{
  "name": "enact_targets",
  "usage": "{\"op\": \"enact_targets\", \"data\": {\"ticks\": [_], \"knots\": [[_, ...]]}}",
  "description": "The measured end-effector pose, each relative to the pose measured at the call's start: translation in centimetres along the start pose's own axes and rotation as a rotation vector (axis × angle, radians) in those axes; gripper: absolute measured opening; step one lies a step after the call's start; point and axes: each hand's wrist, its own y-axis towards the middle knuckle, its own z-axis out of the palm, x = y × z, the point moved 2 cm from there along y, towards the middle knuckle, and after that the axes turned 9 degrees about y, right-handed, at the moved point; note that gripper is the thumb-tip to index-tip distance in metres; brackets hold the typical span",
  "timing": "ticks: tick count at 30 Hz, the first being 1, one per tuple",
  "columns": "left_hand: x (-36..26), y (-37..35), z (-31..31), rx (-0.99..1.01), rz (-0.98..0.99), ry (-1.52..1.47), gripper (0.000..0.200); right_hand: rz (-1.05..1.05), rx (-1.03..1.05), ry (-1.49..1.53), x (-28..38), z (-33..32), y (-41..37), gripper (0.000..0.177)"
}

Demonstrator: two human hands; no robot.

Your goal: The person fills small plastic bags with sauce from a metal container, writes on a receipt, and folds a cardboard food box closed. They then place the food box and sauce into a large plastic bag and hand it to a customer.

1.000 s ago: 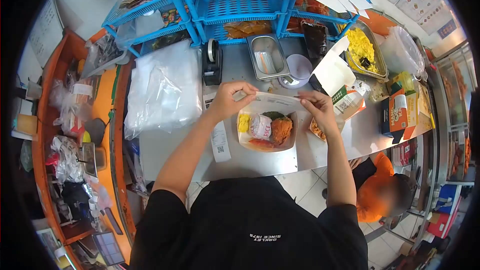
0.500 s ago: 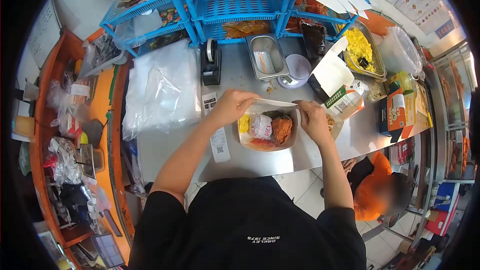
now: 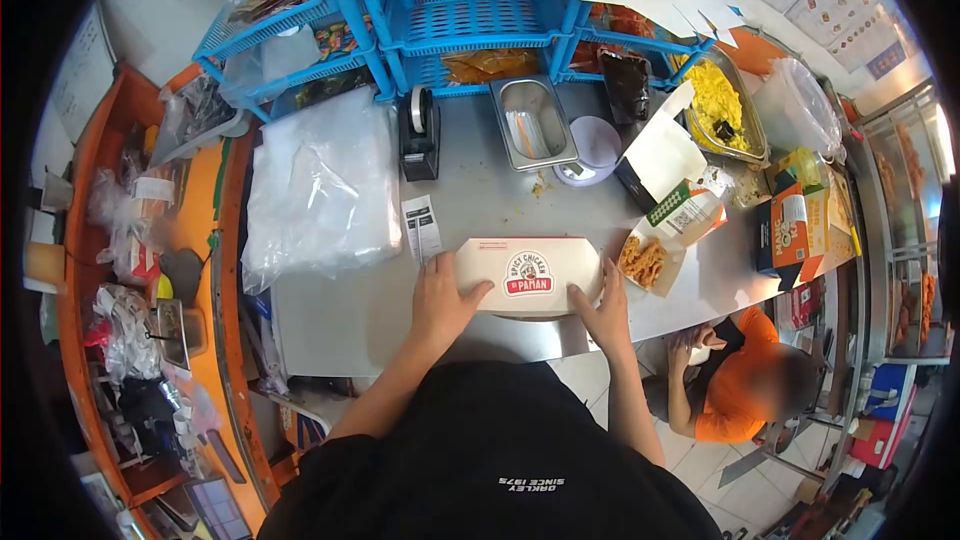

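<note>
A white cardboard meal box (image 3: 490,268) with a "Spicy Chicken" label sits near the front of the steel table (image 3: 340,330), its lid down over the food. My left hand (image 3: 442,302) grips its left end, thumb on the lid's lower edge. On the right end, my right hand (image 3: 604,310) presses with the thumb on top and fingers along the side. The food inside is hidden by the lid. A printed receipt (image 3: 422,225) lies just beyond my left hand. Right of my right hand stands an open box (image 3: 668,265) with fried food in it.
Behind are a tape dispenser (image 3: 419,135), a metal container (image 3: 515,145), a round scale (image 3: 592,152) and blue stacked baskets (image 3: 470,37). Plastic bags (image 3: 320,190) lie left. A tray of yellow food (image 3: 722,100) stands back right. A person in orange (image 3: 742,380) is low at right.
The box's lid has come down over the rice and chicken. Both my hands have moved from its raised far edge toward me, to the box's two ends.
</note>
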Motion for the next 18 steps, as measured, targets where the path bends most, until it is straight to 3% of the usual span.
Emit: {"op": "enact_targets", "data": {"ticks": [1, 3, 4, 6, 11, 13, 14, 16, 18], "knots": [[0.3, -0.1, 0.2, -0.009, -0.005, 0.007, 0.059, -0.008, 0.004, 0.009, 0.2, -0.1, 0.2, 0.069], [1.3, -0.5, 1.3, 0.066, -0.088, -0.089, 0.064, 0.199, 0.14, 0.157, 0.0, -0.3, 0.4, 0.063], [1.8, -0.5, 1.5, 0.057, -0.109, -0.08, 0.064, 0.107, 0.09, 0.115, -0.8, 0.0, 0.7, 0.057], [2.1, 0.1, 1.7, 0.208, -0.138, -0.295, 0.067, 0.147, 0.031, 0.269, -0.5, 0.2, 1.3, 0.053], [2.3, 1.0, -0.1, 0.362, -0.175, -0.468, 0.063, 0.374, 0.246, 0.187, 2.8, -2.0, 2.2, 0.046], [2.6, 1.0, 1.9, 0.733, -0.286, -0.643, 0.064, 0.415, 0.295, 0.131, 2.0, -1.6, 2.4, 0.045], [2.2, 0.8, 2.3, 0.734, -0.286, -0.647, 0.064, 0.37, 0.35, 0.154, -0.2, -0.6, 2.6, 0.047], [1.1, 0.1, 2.9, 0.495, -0.093, -0.517, 0.074, 0.327, 0.406, 0.175, -1.2, 0.2, 2.3, 0.049], [1.8, -0.9, 3.2, 0.399, -0.04, -0.438, 0.076, 0.121, 0.263, 0.181, -0.4, 0.3, 1.2, 0.059]]}}
